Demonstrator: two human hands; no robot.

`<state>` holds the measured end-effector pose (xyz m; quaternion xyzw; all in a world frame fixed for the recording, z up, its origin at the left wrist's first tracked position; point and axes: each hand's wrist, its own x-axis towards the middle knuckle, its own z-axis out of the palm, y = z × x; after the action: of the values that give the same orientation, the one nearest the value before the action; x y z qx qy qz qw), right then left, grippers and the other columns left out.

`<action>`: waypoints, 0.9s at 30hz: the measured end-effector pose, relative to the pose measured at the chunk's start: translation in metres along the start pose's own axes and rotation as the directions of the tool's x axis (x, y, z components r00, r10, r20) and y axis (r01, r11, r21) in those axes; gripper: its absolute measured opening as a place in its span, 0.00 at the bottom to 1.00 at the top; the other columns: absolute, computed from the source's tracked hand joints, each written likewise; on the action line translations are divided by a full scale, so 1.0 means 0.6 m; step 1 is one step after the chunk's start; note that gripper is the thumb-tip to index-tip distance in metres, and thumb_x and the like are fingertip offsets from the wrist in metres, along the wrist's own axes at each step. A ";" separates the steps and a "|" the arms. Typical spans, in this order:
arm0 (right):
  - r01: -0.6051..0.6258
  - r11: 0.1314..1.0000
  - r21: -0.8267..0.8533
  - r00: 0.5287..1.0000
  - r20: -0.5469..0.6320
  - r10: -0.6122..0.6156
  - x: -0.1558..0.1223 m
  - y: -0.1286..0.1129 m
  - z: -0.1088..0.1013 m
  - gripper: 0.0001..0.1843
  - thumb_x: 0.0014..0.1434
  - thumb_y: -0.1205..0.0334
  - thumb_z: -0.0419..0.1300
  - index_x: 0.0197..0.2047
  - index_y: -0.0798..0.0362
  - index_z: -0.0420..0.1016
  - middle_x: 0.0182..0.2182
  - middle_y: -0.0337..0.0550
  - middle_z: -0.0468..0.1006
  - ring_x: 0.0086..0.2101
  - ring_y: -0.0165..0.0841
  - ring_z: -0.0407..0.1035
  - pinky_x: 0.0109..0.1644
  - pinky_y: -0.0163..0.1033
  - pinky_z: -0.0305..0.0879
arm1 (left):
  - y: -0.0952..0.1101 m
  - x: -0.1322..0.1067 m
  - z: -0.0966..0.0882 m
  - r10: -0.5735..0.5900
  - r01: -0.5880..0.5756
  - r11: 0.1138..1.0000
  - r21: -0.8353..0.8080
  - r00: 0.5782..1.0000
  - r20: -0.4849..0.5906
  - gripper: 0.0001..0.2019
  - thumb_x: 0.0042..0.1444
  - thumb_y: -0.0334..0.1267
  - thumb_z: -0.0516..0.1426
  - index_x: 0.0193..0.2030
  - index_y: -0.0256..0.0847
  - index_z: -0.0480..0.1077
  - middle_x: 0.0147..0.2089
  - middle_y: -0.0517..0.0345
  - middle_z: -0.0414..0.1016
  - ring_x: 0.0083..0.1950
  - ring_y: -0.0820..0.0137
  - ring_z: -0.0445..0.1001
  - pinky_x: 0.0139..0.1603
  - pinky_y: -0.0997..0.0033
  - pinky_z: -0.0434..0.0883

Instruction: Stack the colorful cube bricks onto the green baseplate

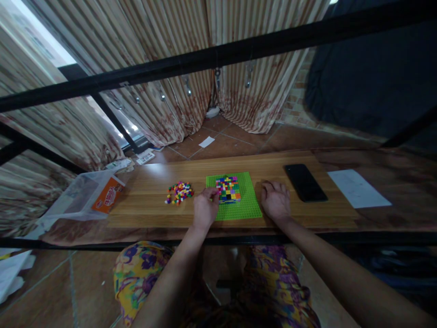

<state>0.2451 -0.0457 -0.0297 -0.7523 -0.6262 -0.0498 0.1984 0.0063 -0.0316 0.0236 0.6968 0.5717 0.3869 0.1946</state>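
Note:
A green studded baseplate [252, 200] lies on the wooden board, bearing a multicoloured block of small toy bricks [228, 187]. My left hand [205, 208] is at the left side of that block, thumb and fingers pinched together by its edge. Whatever sits between those fingertips is too small to make out. To the left of this hand is a loose pile of small coloured bricks [180, 192]. My right hand [276, 200] rests palm down on the board just right of the baseplate, its fingers slightly bent and apart, holding nothing.
A black phone [305, 183] and a white paper sheet [358, 188] lie to the right. At the far left stands a clear plastic box [80, 196] with an orange label. A dark metal bar [205, 60] crosses beyond the wooden board [146, 209], before striped curtains.

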 end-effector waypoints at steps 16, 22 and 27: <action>0.004 1.000 -0.002 1.000 -0.004 -0.004 -0.001 0.001 0.001 0.18 0.64 0.62 0.48 0.50 0.55 0.73 0.49 0.51 0.74 0.47 0.45 0.62 0.49 0.47 0.54 | 0.003 0.000 -0.001 -0.009 0.009 0.999 -0.046 1.000 0.000 0.07 0.53 0.30 0.56 0.30 0.40 0.75 0.31 0.57 0.78 0.32 0.73 0.75 0.37 0.75 0.70; 0.001 1.000 0.000 1.000 -0.004 -0.001 0.000 0.002 0.003 0.18 0.64 0.62 0.47 0.50 0.55 0.74 0.49 0.51 0.73 0.47 0.45 0.62 0.49 0.46 0.55 | -0.002 0.006 0.011 -0.198 0.194 0.972 -0.129 0.980 -0.014 0.05 0.52 0.33 0.58 0.27 0.40 0.75 0.27 0.59 0.77 0.29 0.73 0.74 0.32 0.76 0.68; 0.001 1.000 0.009 1.000 -0.012 -0.001 0.000 0.004 0.006 0.18 0.64 0.62 0.47 0.50 0.55 0.74 0.49 0.51 0.73 0.47 0.45 0.62 0.49 0.47 0.54 | -0.015 0.019 0.024 -0.371 0.350 0.862 -0.366 0.929 0.015 0.03 0.46 0.35 0.61 0.26 0.38 0.75 0.25 0.62 0.76 0.27 0.75 0.73 0.31 0.77 0.68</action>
<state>0.2465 -0.0446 -0.0336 -0.7508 -0.6256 -0.0514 0.2056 0.0118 -0.0159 0.0118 0.5187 0.6157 0.4617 0.3726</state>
